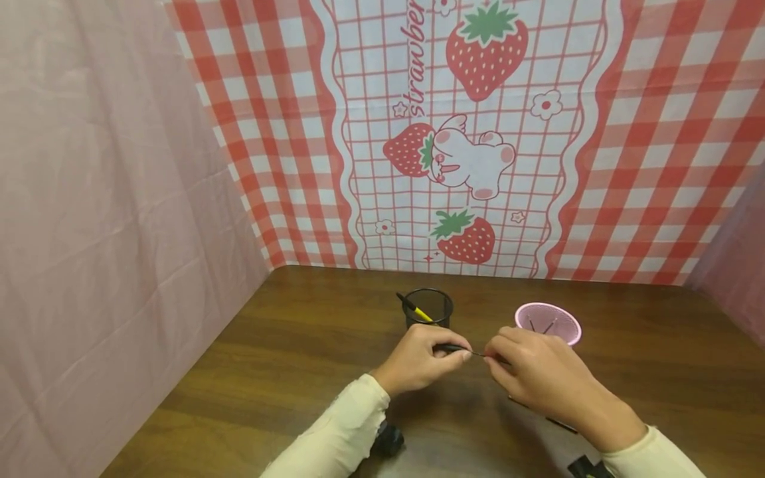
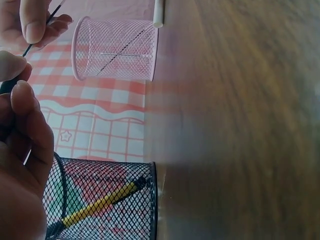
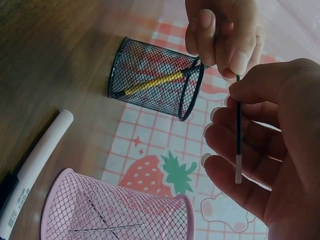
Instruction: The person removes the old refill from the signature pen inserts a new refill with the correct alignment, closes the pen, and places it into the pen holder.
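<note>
My left hand [image 1: 421,360] grips a slim black pen piece [image 1: 449,347] between thumb and fingers; most of it is hidden in the hand. Opposite it, the right hand [image 1: 538,368] pinches a thin pen refill [image 3: 238,130] with dark ink and a clear end. The refill runs from the right fingertips to the left ones, and the fingers hide how the two parts meet. Behind the hands stand a black mesh pen holder [image 2: 105,200] with a yellow-and-black pen [image 3: 155,83] in it, and a pink mesh holder [image 3: 117,205] containing thin refills [image 2: 122,51].
A white pen [image 3: 42,160] with a dark part lies on the wooden table [image 1: 239,372] beneath the right hand. Dark objects [image 1: 390,439] sit by both sleeves. A checked strawberry cloth [image 1: 466,166] hangs behind, and a pink curtain [image 1: 119,232] on the left.
</note>
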Demonstrator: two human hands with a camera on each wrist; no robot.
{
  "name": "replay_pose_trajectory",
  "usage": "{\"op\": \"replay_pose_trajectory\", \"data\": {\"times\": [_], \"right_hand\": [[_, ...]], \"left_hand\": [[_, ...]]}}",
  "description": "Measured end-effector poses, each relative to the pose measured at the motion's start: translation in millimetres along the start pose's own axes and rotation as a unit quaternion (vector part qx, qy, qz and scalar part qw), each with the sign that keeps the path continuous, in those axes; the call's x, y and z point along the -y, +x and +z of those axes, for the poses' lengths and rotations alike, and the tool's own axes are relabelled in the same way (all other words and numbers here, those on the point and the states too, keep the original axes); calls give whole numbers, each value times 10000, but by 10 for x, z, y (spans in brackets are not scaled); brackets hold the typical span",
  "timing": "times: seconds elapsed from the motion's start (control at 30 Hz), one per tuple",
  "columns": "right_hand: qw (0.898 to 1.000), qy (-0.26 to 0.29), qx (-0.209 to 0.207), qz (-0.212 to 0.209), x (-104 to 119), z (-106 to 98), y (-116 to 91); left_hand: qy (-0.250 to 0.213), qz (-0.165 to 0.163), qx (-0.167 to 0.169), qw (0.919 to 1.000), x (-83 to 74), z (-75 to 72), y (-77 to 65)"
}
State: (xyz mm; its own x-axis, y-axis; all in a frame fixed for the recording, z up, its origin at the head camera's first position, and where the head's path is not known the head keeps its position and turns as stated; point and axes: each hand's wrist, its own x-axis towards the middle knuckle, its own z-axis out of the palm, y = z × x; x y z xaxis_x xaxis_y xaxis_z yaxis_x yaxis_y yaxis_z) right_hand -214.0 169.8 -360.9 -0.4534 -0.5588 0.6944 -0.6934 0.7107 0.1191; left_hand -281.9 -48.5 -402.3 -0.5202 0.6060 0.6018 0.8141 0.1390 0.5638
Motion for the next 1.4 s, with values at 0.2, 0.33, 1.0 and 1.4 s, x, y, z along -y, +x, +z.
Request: {"op": "replay_pose_trajectory", "data": {"times": [0.2, 0.33, 1.0, 1.4], "right_hand": [[10000, -14, 18, 23, -16, -10, -2], [9999, -1, 71, 105, -22, -9, -12], [9997, 70, -205, -117, 24, 42, -6], [9999, -4, -93, -129, 24, 26, -3]], "left_hand": [[-48, -34, -31, 10000, 22, -6, 6], [-68, -47, -32, 10000, 20, -10, -1], [-111, 163, 75, 9998, -19, 32, 12], [30, 202, 70, 9998, -33, 46, 15]]}}
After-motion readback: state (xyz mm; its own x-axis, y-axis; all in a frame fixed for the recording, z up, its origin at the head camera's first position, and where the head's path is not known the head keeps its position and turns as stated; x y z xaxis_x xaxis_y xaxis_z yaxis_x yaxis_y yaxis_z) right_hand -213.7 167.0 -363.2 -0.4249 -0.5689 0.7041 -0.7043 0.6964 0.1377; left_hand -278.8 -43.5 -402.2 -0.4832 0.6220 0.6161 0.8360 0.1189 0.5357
